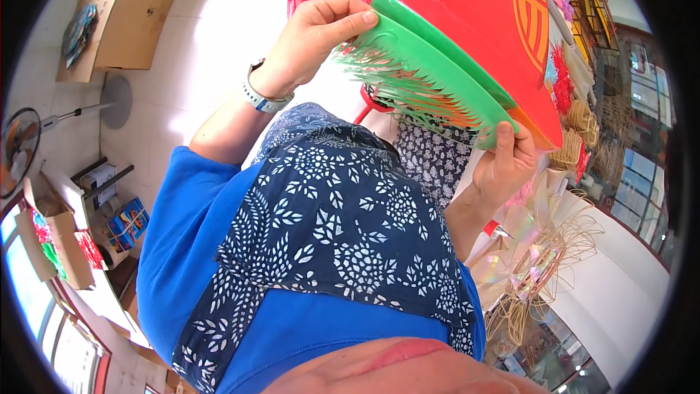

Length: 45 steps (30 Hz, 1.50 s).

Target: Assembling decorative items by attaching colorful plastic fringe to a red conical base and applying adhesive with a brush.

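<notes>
A large red piece with flat faces and a yellow emblem, lantern-like in shape, fills the top of the head view. Along its lower edge runs a green strip cut into a fine fringe that hangs toward me; an orange part shows at its right end. My left hand, with a watch on its wrist, pinches the strip's left end between thumb and fingers. At the right end my right hand grips the strip, thumb on top. Whether the strip is fixed to the red piece cannot be told.
To the left are a cardboard box, a standing fan and small boxes on a shelf. On the right lie coils of tan cord, a red tinsel bunch and a tangle of thin hoops. Dark patterned cloth is below the fringe.
</notes>
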Tool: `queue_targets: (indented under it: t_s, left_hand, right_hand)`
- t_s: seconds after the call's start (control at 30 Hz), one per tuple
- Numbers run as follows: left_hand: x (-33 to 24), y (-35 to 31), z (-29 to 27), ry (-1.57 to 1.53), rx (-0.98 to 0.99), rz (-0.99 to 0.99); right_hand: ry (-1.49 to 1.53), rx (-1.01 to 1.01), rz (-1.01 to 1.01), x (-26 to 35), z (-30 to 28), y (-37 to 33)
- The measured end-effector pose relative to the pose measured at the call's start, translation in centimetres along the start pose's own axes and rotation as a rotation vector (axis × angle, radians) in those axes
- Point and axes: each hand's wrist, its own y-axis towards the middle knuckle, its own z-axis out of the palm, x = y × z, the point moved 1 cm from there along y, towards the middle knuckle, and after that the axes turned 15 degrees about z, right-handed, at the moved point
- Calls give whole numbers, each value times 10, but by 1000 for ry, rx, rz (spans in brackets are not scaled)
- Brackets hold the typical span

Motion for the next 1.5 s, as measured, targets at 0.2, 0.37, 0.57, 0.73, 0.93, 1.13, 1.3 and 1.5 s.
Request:
queue_targets:
  t_s: [0.2, 0.37, 0.57, 0.73, 0.93, 1.13, 1.3, 1.5]
  left_hand:
    - [5, 12, -5, 149, -12, 44]
    - [4, 19, -7, 196, -56, 36]
    - [3, 24, -6, 125, -24, 73]
    - [8, 27, -8, 231, -26, 60]
    - [6, 29, -8, 307, -33, 52]
    - [8, 32, -10, 313, -37, 69]
    - [9, 33, -11, 310, -47, 61]
    - [10, 32, -8, 310, -53, 74]
  right_hand:
    - [3, -70, 3, 5, 9, -1]
    - [-5, -84, -3, 8, 17, 2]
    - [36, -95, 13, 7, 21, 2]
    - [-16, -110, -39, 5, 23, 5]
    - [-58, -157, -51, 8, 26, 2]
    - [-68, -184, -40, 8, 29, 3]
    - [-86, -194, -39, 9, 31, 4]
    - [-98, -194, -38, 8, 26, 6]
